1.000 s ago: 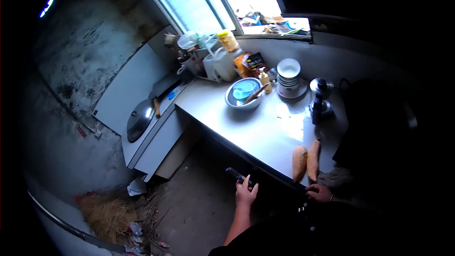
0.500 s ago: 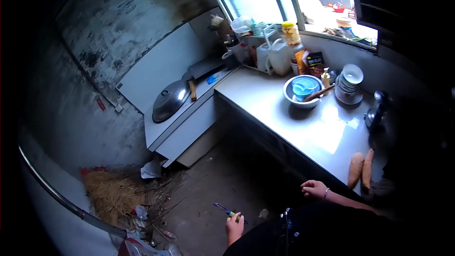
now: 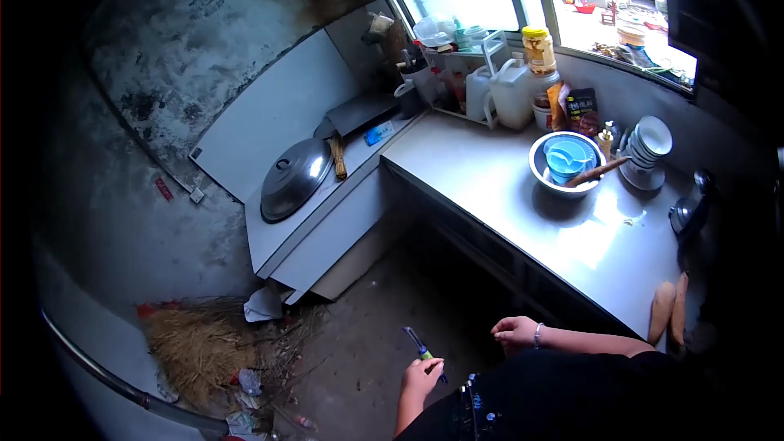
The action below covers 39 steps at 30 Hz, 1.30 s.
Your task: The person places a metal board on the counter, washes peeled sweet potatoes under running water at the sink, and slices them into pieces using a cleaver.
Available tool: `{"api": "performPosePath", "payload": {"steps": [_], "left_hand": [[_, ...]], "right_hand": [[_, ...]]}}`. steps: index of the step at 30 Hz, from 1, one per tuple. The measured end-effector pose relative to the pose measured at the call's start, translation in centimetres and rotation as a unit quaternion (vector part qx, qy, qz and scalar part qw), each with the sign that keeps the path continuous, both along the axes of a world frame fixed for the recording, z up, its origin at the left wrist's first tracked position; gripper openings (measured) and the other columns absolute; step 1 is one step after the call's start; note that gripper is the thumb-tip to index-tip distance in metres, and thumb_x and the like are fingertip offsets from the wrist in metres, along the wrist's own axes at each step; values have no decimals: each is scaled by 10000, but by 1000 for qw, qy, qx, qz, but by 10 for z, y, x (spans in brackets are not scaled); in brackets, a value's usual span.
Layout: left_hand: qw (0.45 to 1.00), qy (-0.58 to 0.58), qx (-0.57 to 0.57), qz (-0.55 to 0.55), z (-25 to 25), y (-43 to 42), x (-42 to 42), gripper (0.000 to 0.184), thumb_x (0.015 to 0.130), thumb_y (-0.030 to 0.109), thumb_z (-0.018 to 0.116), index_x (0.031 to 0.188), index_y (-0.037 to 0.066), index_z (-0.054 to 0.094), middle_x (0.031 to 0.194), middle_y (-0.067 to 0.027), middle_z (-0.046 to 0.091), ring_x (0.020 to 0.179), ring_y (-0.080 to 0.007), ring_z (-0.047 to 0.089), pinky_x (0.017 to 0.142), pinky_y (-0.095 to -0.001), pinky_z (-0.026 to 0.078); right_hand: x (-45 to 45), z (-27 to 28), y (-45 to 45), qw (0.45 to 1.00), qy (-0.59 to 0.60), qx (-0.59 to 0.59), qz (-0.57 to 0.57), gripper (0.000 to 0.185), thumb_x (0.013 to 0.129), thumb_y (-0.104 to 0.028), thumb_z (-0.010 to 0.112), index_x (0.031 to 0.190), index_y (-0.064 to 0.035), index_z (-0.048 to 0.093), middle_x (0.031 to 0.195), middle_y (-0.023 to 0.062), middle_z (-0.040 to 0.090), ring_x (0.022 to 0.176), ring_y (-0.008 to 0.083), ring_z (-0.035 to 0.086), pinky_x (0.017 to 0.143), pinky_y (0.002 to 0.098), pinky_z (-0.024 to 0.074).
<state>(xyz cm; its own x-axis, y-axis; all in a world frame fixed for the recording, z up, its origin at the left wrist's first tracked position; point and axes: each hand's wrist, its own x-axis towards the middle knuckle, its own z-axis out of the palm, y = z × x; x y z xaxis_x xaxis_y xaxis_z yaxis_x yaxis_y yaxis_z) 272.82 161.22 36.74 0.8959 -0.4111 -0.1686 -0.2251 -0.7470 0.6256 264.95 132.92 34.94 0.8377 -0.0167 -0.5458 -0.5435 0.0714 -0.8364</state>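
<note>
My left hand [image 3: 420,377] is closed around a peeler [image 3: 418,343] with a green and dark handle, held low over the floor. Its slim end points up and away from me. My right hand [image 3: 514,331], a bracelet at the wrist, hangs in front of the counter with its fingers loosely apart and nothing visible in them. Two long orange-tan sweet potatoes, one on the left [image 3: 661,313] and one on the right [image 3: 679,310], lie side by side at the near right end of the counter [image 3: 490,188], beyond my right forearm.
On the counter stand a metal basin [image 3: 535,165] holding blue plastic ware, stacked bowls [image 3: 649,143] and white jugs [image 3: 512,96]. A domed wok lid [image 3: 296,181] covers part of the stove at left. Straw [image 3: 192,351] and twigs lie on the floor.
The view has shifted, so the counter sits further right. My left hand with the peeler and my right hand have come closer together.
</note>
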Motion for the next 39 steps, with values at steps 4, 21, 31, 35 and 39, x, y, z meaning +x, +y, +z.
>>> {"api": "performPosePath", "payload": {"steps": [4, 21, 31, 35, 39], "left_hand": [[998, -5, 32, -45, 19, -33, 65, 212, 767, 336, 659, 945, 226, 690, 838, -100, 593, 760, -255, 602, 678, -336, 493], [985, 120, 26, -120, 38, -107, 278, 270, 805, 379, 613, 998, 197, 666, 940, -133, 575, 895, -313, 583, 771, -366, 467], [945, 233, 167, -154, 116, -130, 441, 296, 844, 330, 522, 1045, 151, 645, 1155, -153, 542, 1081, -335, 517, 920, -382, 410], [952, 155, 94, -247, 64, -121, 507, 277, 816, 329, 587, 1004, 136, 652, 1172, -123, 539, 1067, -315, 530, 903, -369, 423], [943, 44, 34, -329, 44, -124, 550, 248, 792, 311, 632, 936, 112, 665, 1166, -104, 542, 1035, -290, 551, 866, -352, 446]], "right_hand": [[81, -6, 1, 998, -48, 2, 28, 225, 855, -203, 599, 1024, -57, 625, 900, 33, 635, 781, 125, 599, 723, 281, 504], [350, 33, -7, 988, -12, -4, 153, 203, 834, -192, 638, 989, -62, 631, 883, 36, 634, 821, 137, 585, 763, 277, 482], [484, 27, 12, 997, -46, -41, 49, 165, 819, -192, 665, 938, -77, 662, 842, 34, 657, 793, 129, 606, 739, 271, 487], [517, 29, 5, 996, -71, -30, -36, 139, 818, -173, 666, 910, -69, 660, 803, 16, 655, 753, 116, 605, 726, 264, 488], [544, 20, -20, 990, -81, 10, -115, 158, 805, -164, 679, 914, -52, 656, 821, 8, 648, 774, 106, 592, 739, 268, 484]]}}
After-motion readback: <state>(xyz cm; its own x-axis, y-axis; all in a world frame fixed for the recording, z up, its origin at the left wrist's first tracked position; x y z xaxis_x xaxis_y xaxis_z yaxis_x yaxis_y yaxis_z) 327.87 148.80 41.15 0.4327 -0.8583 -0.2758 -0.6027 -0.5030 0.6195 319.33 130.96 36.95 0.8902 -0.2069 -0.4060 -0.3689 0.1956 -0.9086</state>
